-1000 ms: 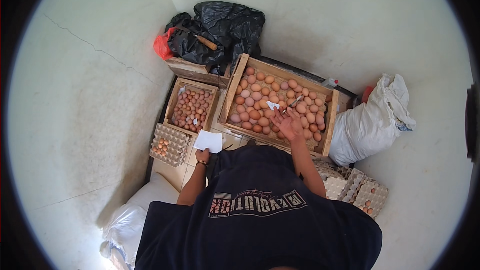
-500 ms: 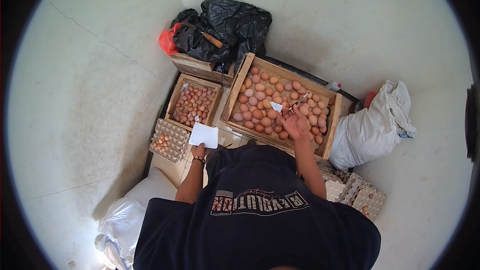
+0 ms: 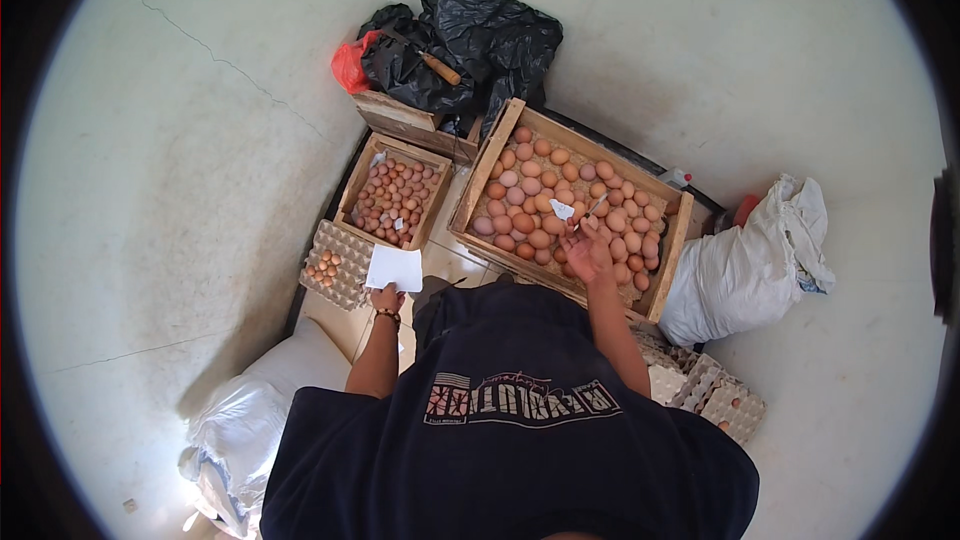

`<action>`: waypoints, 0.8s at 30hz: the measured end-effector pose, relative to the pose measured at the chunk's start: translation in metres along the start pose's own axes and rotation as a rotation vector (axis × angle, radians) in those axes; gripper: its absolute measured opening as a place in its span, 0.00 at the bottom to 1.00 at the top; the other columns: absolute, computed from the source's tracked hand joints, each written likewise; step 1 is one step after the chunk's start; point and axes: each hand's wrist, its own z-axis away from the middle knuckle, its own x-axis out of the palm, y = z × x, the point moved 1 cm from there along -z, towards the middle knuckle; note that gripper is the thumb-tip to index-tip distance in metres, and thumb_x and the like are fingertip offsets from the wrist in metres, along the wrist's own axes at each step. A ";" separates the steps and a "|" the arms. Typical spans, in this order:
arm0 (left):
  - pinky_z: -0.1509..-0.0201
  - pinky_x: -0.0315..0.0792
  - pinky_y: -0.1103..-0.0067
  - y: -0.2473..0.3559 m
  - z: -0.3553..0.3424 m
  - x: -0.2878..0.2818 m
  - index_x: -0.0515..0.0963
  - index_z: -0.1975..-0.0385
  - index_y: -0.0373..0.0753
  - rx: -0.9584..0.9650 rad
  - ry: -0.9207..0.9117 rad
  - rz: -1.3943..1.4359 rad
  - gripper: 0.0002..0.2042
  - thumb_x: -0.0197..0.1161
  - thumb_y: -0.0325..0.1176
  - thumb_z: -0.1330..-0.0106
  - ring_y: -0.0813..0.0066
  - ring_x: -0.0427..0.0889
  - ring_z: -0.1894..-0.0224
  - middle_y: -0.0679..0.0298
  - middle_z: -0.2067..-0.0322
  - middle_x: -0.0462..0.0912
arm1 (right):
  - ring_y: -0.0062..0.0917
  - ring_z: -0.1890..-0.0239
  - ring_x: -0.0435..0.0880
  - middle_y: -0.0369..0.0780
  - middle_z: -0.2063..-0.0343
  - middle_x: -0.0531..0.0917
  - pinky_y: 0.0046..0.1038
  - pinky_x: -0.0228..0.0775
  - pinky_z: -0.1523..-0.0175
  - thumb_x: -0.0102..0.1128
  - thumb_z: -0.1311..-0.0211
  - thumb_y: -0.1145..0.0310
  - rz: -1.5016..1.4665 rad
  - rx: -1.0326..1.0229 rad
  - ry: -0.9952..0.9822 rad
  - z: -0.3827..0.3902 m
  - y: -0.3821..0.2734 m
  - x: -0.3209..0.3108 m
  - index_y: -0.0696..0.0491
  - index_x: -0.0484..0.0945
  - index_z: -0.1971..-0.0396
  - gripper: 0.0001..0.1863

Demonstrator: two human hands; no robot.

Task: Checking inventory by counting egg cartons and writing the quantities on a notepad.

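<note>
My left hand point(image 3: 385, 298) is closed on the near edge of a square white sheet or pad of paper point(image 3: 394, 268), held low beside the small wooden crate. My right hand point(image 3: 590, 254) is above the near side of the large wooden crate point(image 3: 504, 120), its fingers gripping a slender pen point(image 3: 598, 204) that points up and away. Brown eggs point(image 3: 524, 223) fill much of that crate on a bed of husk-like litter. A small white paper scrap point(image 3: 561, 209) appears to lie on the eggs just beyond my right fingertips.
Left of it, a smaller crate point(image 3: 432, 208) holds more eggs; an egg tray point(image 3: 340, 285) stands nearer. A wooden-handled tool point(image 3: 441, 69) lies on black plastic bags point(image 3: 500, 35) at the back. White sacks point(image 3: 745, 260) and stacked trays point(image 3: 735, 405) stand to the right.
The view has shifted slightly. My left hand and the paper have moved a little left and nearer. My right hand and the pen have shifted slightly left over the eggs.
</note>
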 end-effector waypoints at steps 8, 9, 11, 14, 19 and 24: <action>0.84 0.71 0.75 -0.062 -0.023 -0.044 0.70 0.59 0.31 -0.168 0.068 0.069 0.11 0.56 0.24 0.42 0.59 0.82 0.79 0.52 0.70 0.79 | 0.21 0.63 0.79 0.35 0.65 0.81 0.27 0.70 0.47 0.59 0.37 0.69 0.053 0.040 0.018 0.002 0.009 -0.009 0.53 0.77 0.61 0.07; 0.84 0.71 0.74 -0.061 -0.022 -0.042 0.70 0.61 0.29 -0.128 0.044 0.020 0.11 0.56 0.24 0.42 0.59 0.83 0.78 0.52 0.72 0.79 | 0.21 0.63 0.79 0.35 0.65 0.80 0.27 0.70 0.47 0.59 0.37 0.69 0.055 0.032 0.016 0.002 0.007 -0.010 0.53 0.77 0.61 0.07; 0.84 0.72 0.74 -0.059 -0.019 -0.037 0.70 0.62 0.27 -0.089 0.019 -0.027 0.10 0.56 0.25 0.42 0.58 0.83 0.77 0.52 0.73 0.79 | 0.21 0.63 0.79 0.35 0.65 0.80 0.27 0.70 0.47 0.59 0.37 0.69 0.061 0.030 0.019 0.000 0.006 -0.012 0.53 0.77 0.61 0.07; 0.84 0.72 0.75 -0.052 -0.014 -0.032 0.71 0.61 0.28 -0.060 -0.006 0.007 0.11 0.56 0.24 0.42 0.59 0.84 0.77 0.52 0.72 0.80 | 0.21 0.62 0.79 0.36 0.65 0.80 0.28 0.71 0.46 0.57 0.36 0.69 0.062 0.041 0.034 0.001 0.009 -0.011 0.55 0.76 0.61 0.07; 0.84 0.71 0.76 -0.041 -0.006 -0.021 0.71 0.57 0.32 -0.063 0.000 -0.063 0.12 0.54 0.24 0.41 0.64 0.83 0.79 0.54 0.70 0.80 | 0.22 0.62 0.79 0.37 0.64 0.80 0.29 0.71 0.45 0.55 0.34 0.69 0.051 0.048 0.036 0.002 0.013 -0.010 0.57 0.76 0.61 0.08; 0.84 0.72 0.76 -0.040 -0.003 -0.021 0.71 0.56 0.31 -0.043 -0.008 -0.070 0.12 0.54 0.24 0.41 0.64 0.83 0.78 0.54 0.70 0.81 | 0.21 0.63 0.79 0.37 0.65 0.80 0.28 0.71 0.46 0.56 0.34 0.69 0.056 0.052 0.030 0.001 0.014 -0.007 0.57 0.76 0.61 0.07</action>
